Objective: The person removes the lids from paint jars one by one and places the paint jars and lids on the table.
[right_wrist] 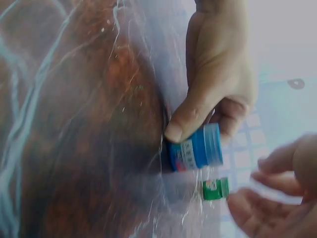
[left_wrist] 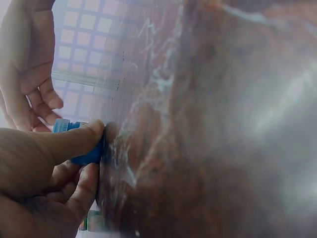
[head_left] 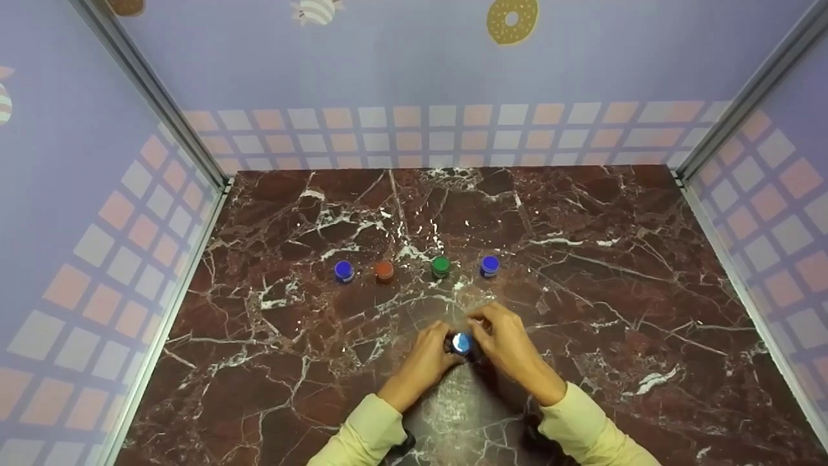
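Observation:
A small blue paint jar [head_left: 461, 343] with a pale label stands on the marble-patterned table, close to the person. My left hand [head_left: 427, 353] grips it low down, its thumb and fingers on opposite sides of the jar [right_wrist: 189, 152]. In the right wrist view the jar's top is a see-through blue rim. Beside the jar, on its right, hovers my right hand [head_left: 508, 340]. Its fingers [right_wrist: 275, 171] are loosely bent, apart from the jar, and nothing is between them.
Farther back, small jars stand in a row: a blue jar [head_left: 343, 271], an orange-red jar [head_left: 384, 272], a green jar [head_left: 440, 266] and another blue jar [head_left: 490, 266]. Patterned wall panels [head_left: 401, 77] enclose the table [head_left: 614, 278] at the back and both sides.

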Demonstrator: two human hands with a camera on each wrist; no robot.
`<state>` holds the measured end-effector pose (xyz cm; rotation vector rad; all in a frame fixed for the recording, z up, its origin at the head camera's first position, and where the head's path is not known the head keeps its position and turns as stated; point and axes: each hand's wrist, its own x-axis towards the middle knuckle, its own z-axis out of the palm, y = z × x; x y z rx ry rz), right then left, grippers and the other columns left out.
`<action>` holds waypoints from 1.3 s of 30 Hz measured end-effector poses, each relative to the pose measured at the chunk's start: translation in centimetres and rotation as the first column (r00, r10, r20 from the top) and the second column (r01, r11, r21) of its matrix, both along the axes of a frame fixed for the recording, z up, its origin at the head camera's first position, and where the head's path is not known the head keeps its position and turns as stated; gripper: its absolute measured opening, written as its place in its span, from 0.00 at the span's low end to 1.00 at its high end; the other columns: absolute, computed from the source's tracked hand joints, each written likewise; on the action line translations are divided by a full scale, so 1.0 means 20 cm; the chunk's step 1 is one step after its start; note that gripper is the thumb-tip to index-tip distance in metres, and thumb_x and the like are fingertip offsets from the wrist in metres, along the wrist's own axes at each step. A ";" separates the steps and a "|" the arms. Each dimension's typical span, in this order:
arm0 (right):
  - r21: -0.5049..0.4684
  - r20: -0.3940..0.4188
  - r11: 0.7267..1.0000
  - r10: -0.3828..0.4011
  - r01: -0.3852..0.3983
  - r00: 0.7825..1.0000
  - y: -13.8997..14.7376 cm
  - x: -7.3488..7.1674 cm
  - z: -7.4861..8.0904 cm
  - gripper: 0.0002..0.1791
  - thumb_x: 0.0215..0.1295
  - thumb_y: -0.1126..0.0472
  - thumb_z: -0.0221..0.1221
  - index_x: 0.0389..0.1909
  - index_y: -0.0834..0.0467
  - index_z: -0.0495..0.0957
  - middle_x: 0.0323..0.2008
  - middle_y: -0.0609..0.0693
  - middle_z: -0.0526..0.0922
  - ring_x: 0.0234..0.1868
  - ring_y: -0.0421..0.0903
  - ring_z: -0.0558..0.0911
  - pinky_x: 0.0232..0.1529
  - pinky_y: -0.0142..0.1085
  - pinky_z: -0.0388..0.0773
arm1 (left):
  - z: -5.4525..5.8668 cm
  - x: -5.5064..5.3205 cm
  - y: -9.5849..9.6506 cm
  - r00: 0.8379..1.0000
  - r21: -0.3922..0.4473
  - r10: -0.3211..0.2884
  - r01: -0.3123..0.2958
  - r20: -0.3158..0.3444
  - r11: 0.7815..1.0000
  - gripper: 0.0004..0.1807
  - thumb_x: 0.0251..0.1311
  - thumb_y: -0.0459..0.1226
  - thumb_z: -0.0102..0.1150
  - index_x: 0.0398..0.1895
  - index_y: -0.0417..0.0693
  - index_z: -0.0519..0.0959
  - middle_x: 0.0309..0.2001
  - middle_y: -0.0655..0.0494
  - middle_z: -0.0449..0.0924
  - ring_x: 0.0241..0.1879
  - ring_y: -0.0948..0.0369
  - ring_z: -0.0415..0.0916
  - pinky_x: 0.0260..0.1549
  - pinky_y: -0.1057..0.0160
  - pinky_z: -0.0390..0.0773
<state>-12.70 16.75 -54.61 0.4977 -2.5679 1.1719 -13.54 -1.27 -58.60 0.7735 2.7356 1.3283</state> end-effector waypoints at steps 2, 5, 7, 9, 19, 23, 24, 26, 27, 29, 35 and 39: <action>0.047 0.022 0.996 -0.081 0.080 0.996 -0.03 0.01 0.00 0.08 0.62 0.72 0.67 0.41 0.69 0.83 0.33 0.56 0.83 0.32 0.50 0.82 0.33 0.42 0.82 | 0.00 0.00 0.00 1.000 0.001 -0.001 0.001 0.003 1.000 0.19 0.43 0.29 0.81 0.38 0.37 0.80 0.34 0.53 0.78 0.34 0.59 0.75 0.37 0.61 0.79; 0.132 0.026 0.981 -0.146 0.141 0.989 -0.07 0.03 0.01 0.14 0.61 0.69 0.69 0.44 0.70 0.80 0.34 0.59 0.82 0.33 0.55 0.83 0.34 0.48 0.82 | -0.01 0.00 0.00 1.000 0.006 -0.004 0.004 0.003 1.000 0.19 0.44 0.29 0.80 0.39 0.37 0.81 0.34 0.51 0.79 0.34 0.58 0.76 0.37 0.61 0.79; 0.187 0.012 0.970 -0.158 0.153 0.987 -0.10 0.05 0.01 0.16 0.61 0.66 0.70 0.45 0.69 0.78 0.36 0.61 0.82 0.33 0.58 0.84 0.33 0.50 0.82 | 0.00 0.00 0.00 1.000 0.001 -0.002 0.002 -0.001 1.000 0.19 0.44 0.28 0.79 0.39 0.38 0.80 0.34 0.51 0.79 0.35 0.56 0.77 0.39 0.58 0.79; 0.234 -0.010 0.960 -0.153 0.151 0.988 -0.12 0.07 0.02 0.17 0.61 0.65 0.71 0.44 0.69 0.77 0.36 0.60 0.80 0.31 0.59 0.84 0.30 0.51 0.82 | -0.01 0.00 -0.01 1.000 -0.002 -0.005 0.005 -0.010 1.000 0.18 0.45 0.28 0.78 0.39 0.38 0.80 0.34 0.51 0.79 0.36 0.55 0.77 0.39 0.56 0.80; 0.361 -0.014 0.922 -0.144 0.139 0.989 -0.21 0.12 0.03 0.15 0.59 0.62 0.73 0.35 0.64 0.76 0.32 0.56 0.75 0.25 0.61 0.82 0.21 0.49 0.79 | 0.00 0.00 -0.01 0.998 -0.029 -0.010 0.008 -0.067 1.000 0.13 0.50 0.22 0.67 0.40 0.37 0.80 0.38 0.48 0.81 0.40 0.50 0.81 0.43 0.53 0.81; 0.396 -0.028 0.909 -0.128 0.128 0.991 -0.21 0.12 0.01 0.15 0.57 0.66 0.73 0.33 0.64 0.75 0.32 0.57 0.74 0.27 0.60 0.82 0.24 0.50 0.80 | 0.00 0.00 -0.02 0.998 -0.014 -0.017 0.016 -0.066 1.000 0.13 0.50 0.24 0.70 0.38 0.38 0.80 0.36 0.50 0.81 0.38 0.52 0.80 0.40 0.55 0.80; 0.400 -0.024 0.909 -0.119 0.118 0.993 -0.21 0.12 0.01 0.14 0.57 0.66 0.73 0.33 0.64 0.75 0.32 0.57 0.74 0.28 0.61 0.82 0.25 0.51 0.80 | 0.00 0.00 -0.02 0.998 -0.011 -0.020 0.020 -0.062 1.000 0.13 0.50 0.25 0.71 0.38 0.38 0.80 0.36 0.50 0.81 0.38 0.52 0.80 0.40 0.55 0.80; 0.404 -0.015 0.910 -0.097 0.095 0.995 -0.20 0.11 0.01 0.13 0.56 0.68 0.72 0.33 0.65 0.75 0.32 0.58 0.74 0.29 0.61 0.81 0.27 0.52 0.81 | 0.01 0.00 -0.02 0.998 -0.017 -0.021 0.020 -0.053 1.000 0.13 0.50 0.25 0.72 0.39 0.38 0.81 0.36 0.50 0.81 0.38 0.52 0.80 0.41 0.55 0.81; 0.404 -0.010 0.911 -0.086 0.083 0.996 -0.20 0.11 0.01 0.13 0.56 0.68 0.72 0.33 0.65 0.76 0.32 0.58 0.74 0.29 0.61 0.81 0.28 0.53 0.81 | 0.01 0.00 -0.02 0.999 -0.023 -0.019 0.018 -0.050 1.000 0.13 0.49 0.25 0.72 0.39 0.38 0.80 0.37 0.50 0.81 0.39 0.52 0.80 0.41 0.55 0.81; 0.393 0.005 0.918 -0.056 0.050 0.998 -0.19 0.10 0.01 0.12 0.56 0.70 0.72 0.34 0.65 0.76 0.32 0.58 0.75 0.31 0.61 0.81 0.29 0.53 0.81 | 0.01 0.00 -0.02 0.998 -0.033 -0.020 0.018 -0.053 0.999 0.14 0.49 0.25 0.73 0.39 0.39 0.80 0.37 0.50 0.82 0.39 0.52 0.80 0.42 0.55 0.81; 0.357 0.017 0.932 0.058 -0.060 0.998 -0.15 0.08 0.02 0.11 0.54 0.74 0.71 0.35 0.65 0.79 0.31 0.55 0.74 0.31 0.55 0.79 0.31 0.49 0.81 | 0.00 0.00 -0.02 0.998 -0.023 -0.021 0.020 -0.066 1.000 0.17 0.44 0.23 0.73 0.39 0.40 0.80 0.35 0.51 0.80 0.37 0.54 0.79 0.39 0.56 0.80; 0.360 0.005 0.924 0.138 -0.131 0.990 -0.13 0.06 0.02 0.10 0.54 0.73 0.71 0.35 0.65 0.79 0.31 0.53 0.72 0.29 0.51 0.78 0.30 0.46 0.79 | 0.00 0.00 -0.01 0.998 -0.039 -0.013 0.010 -0.056 0.999 0.17 0.44 0.24 0.73 0.37 0.40 0.79 0.36 0.51 0.79 0.38 0.53 0.79 0.40 0.55 0.80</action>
